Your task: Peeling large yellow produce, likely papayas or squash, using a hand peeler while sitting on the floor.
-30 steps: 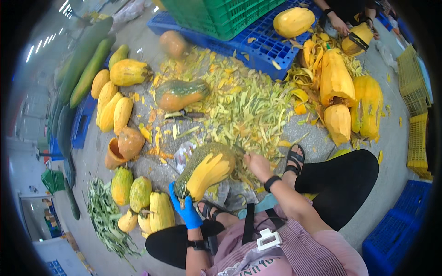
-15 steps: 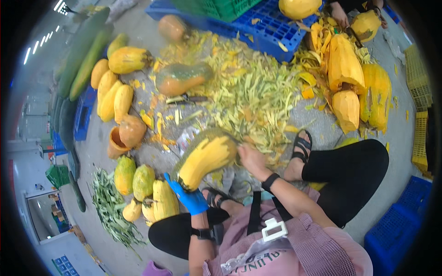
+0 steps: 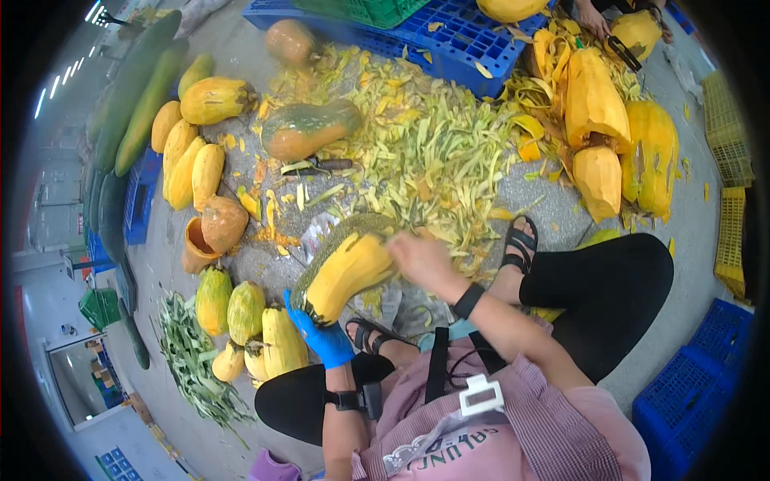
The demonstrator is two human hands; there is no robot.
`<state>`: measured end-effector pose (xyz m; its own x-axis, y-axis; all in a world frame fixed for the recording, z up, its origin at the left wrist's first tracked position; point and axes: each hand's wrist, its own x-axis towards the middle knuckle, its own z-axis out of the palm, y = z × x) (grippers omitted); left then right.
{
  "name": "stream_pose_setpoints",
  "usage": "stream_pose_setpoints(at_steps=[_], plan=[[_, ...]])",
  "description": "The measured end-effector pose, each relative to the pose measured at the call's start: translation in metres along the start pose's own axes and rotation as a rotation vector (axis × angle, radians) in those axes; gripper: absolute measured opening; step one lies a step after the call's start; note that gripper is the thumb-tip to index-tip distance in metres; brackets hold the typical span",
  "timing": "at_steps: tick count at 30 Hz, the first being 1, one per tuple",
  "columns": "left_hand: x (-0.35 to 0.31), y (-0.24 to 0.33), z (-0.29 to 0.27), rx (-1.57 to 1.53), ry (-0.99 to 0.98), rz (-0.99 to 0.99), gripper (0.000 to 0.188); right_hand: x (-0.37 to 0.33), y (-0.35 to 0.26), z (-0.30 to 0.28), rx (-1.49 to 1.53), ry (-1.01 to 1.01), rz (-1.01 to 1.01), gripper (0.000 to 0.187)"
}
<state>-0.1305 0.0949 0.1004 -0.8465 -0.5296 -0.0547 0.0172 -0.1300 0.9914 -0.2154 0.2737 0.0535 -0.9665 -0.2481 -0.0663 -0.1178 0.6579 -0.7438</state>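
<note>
A long, curved pumpkin (image 3: pixel 346 276) lies before me, green rough rind on its far-left side and a wide strip of bare yellow flesh facing me. Its near end rests against my left hand (image 3: pixel 322 337), which wears a blue glove and grips it. My bare right hand (image 3: pixel 421 260) is closed at the far end of the pumpkin, over the peeled strip. Motion smears its fingers, and whatever they hold is hidden. Beyond the pumpkin spreads a heap of green and yellow peelings (image 3: pixel 433 164). A knife with a dark handle (image 3: pixel 333 163) lies left of the heap.
An unpeeled pumpkin (image 3: pixel 311 130) lies past the knife. Whole yellow squashes (image 3: pixel 207 172) and long green gourds (image 3: pixel 120 96) line the left. Peeled pumpkins (image 3: pixel 595 100) stand at right. A blue pallet (image 3: pixel 457 48) is at the back, near another person's hand (image 3: pixel 593 20).
My right hand has moved left and toward me along the pumpkin. The pumpkin and my gloved hand appear slightly farther left. A dark tool now shows by the other person's hand.
</note>
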Motion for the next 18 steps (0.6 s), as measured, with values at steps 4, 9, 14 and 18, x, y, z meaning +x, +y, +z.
stream_pose_setpoints(at_steps=[4,9,14,18], plan=[[0.000,0.003,-0.001,0.014,-0.002,0.004,0.069,-0.002,-0.024,0.010,0.047,-0.101,0.020,0.024],[-0.002,0.004,0.001,-0.006,-0.013,0.003,0.071,-0.016,0.061,-0.025,-0.095,-0.159,0.413,0.028],[-0.001,0.001,0.006,0.015,-0.064,-0.038,0.072,0.013,-0.022,-0.027,0.047,0.047,0.018,0.025],[-0.003,0.002,0.006,0.021,-0.124,-0.070,0.074,-0.016,-0.077,-0.045,0.045,-0.088,-0.198,0.023]])
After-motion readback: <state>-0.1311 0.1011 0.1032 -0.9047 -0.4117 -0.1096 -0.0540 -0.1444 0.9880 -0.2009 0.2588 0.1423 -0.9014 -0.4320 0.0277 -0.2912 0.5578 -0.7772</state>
